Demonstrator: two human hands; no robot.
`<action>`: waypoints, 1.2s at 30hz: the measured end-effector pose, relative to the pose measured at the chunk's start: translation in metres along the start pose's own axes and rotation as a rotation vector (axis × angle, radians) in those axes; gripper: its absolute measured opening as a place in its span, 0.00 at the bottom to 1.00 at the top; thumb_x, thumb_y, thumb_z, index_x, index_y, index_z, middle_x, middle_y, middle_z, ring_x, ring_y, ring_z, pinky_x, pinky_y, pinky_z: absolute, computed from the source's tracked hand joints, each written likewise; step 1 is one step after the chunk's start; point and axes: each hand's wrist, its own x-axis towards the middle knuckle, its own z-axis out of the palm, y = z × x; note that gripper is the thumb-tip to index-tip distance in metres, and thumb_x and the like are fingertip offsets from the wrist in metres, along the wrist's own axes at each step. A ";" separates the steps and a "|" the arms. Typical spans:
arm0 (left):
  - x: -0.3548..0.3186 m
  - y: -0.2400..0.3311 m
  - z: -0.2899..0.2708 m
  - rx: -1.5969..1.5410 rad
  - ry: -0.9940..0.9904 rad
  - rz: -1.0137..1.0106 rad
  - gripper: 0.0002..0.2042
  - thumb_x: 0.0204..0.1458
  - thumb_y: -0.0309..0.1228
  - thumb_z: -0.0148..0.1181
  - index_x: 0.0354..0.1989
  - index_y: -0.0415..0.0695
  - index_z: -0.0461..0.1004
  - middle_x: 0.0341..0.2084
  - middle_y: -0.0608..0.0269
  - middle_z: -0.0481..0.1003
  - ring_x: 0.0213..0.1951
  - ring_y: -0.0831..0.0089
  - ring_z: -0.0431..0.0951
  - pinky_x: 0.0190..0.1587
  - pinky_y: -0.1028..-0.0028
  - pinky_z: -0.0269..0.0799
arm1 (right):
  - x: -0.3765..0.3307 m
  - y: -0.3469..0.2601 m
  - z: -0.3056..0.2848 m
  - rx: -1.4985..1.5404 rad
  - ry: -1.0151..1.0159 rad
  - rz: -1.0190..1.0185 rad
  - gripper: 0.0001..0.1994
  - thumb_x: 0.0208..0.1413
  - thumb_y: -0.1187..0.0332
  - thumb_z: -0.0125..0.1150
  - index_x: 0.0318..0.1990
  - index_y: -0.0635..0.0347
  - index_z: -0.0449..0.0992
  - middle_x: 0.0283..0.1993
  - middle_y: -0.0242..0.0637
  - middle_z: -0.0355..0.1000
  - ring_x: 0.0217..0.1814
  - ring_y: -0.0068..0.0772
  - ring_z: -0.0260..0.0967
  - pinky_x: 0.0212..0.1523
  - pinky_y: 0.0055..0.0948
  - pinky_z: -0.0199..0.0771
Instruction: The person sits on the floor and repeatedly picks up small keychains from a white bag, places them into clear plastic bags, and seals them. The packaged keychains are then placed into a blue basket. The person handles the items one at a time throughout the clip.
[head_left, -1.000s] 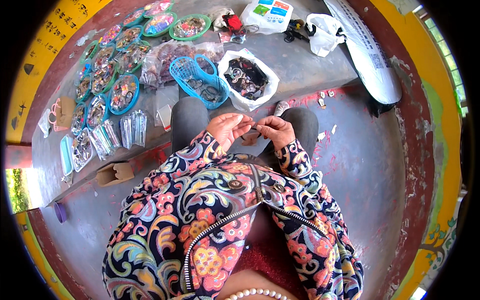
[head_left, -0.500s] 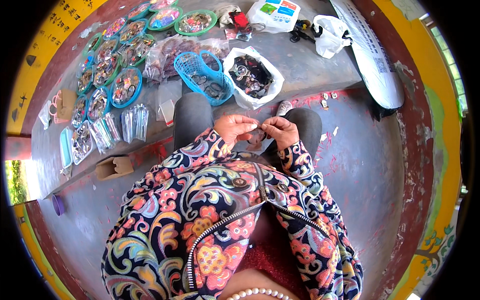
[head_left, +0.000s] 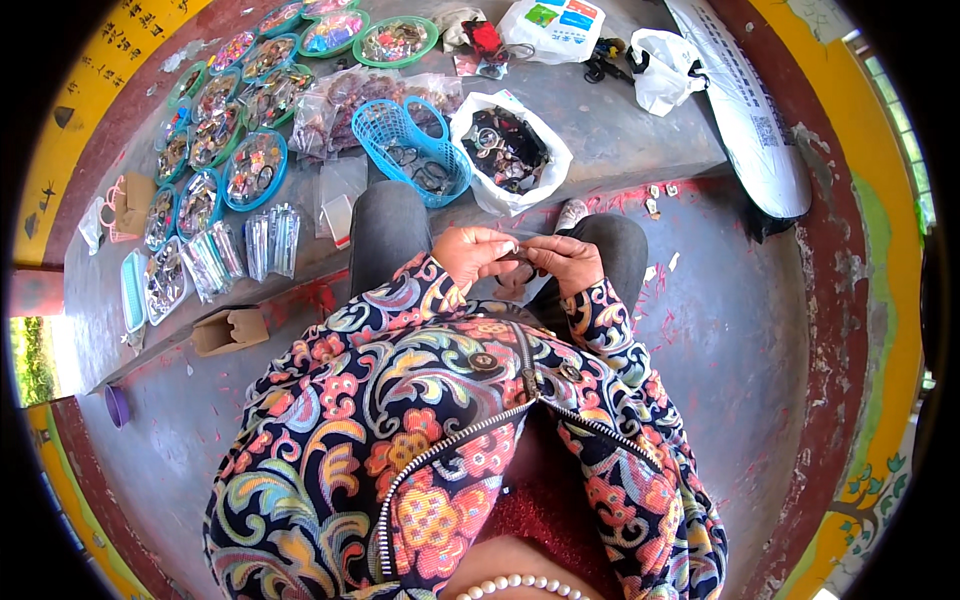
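Over my lap, my left hand (head_left: 474, 255) and my right hand (head_left: 567, 262) meet fingertip to fingertip. Both are closed in a pinch on the top edge of a small clear plastic bag (head_left: 513, 284), which hangs below the fingers between my knees. Something darker shows through the bag, too small to make out. Just beyond my hands stands a white plastic bag (head_left: 510, 154) full of dark hair ties and small trinkets. To its left is a blue plastic basket (head_left: 368, 128) with a few black loops inside.
On the raised ledge at the left sit several round baskets (head_left: 253, 172) of small accessories, with packs of pens (head_left: 271, 240) nearer me. A cardboard box (head_left: 229, 331) and a purple cup (head_left: 117, 407) lie lower left. White plastic bags (head_left: 664, 72) and a long silvery package (head_left: 745, 110) are far right.
My fingers shift slightly along the top edge of the small bag, my right hand turning flatter. The view drifts a little; the surrounding things stay put.
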 end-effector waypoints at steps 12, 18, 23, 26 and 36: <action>0.000 0.002 -0.002 -0.031 -0.026 0.022 0.10 0.50 0.20 0.46 0.39 0.31 0.68 0.34 0.51 0.71 0.34 0.69 0.74 0.36 0.77 0.75 | 0.000 0.005 0.002 0.086 0.006 -0.029 0.08 0.47 0.77 0.54 0.36 0.63 0.75 0.29 0.32 0.73 0.26 0.16 0.63 0.26 0.16 0.63; 0.003 0.000 -0.007 -0.073 -0.011 0.028 0.07 0.48 0.18 0.46 0.34 0.31 0.70 0.32 0.51 0.72 0.35 0.67 0.74 0.36 0.76 0.75 | 0.004 0.020 -0.005 0.106 -0.064 -0.140 0.07 0.48 0.79 0.51 0.32 0.63 0.76 0.28 0.29 0.71 0.28 0.18 0.63 0.28 0.17 0.62; 0.005 -0.001 -0.010 -0.138 -0.129 0.064 0.09 0.49 0.18 0.44 0.38 0.32 0.67 0.36 0.49 0.70 0.38 0.66 0.73 0.40 0.74 0.73 | 0.005 0.022 -0.004 0.121 -0.071 -0.198 0.07 0.48 0.81 0.49 0.29 0.64 0.75 0.29 0.30 0.69 0.27 0.19 0.63 0.28 0.17 0.62; 0.004 0.004 -0.009 -0.199 -0.203 0.040 0.11 0.49 0.18 0.42 0.41 0.33 0.65 0.40 0.48 0.69 0.41 0.65 0.72 0.44 0.73 0.71 | 0.003 0.018 -0.004 0.108 -0.049 -0.203 0.07 0.48 0.81 0.48 0.29 0.64 0.75 0.29 0.30 0.69 0.27 0.19 0.63 0.28 0.17 0.62; 0.001 0.002 -0.002 -0.014 -0.026 -0.060 0.10 0.50 0.28 0.51 0.37 0.32 0.67 0.35 0.54 0.72 0.34 0.71 0.75 0.32 0.80 0.73 | 0.002 0.013 -0.002 0.083 -0.072 -0.189 0.07 0.48 0.81 0.48 0.28 0.65 0.74 0.28 0.29 0.68 0.27 0.19 0.63 0.29 0.17 0.63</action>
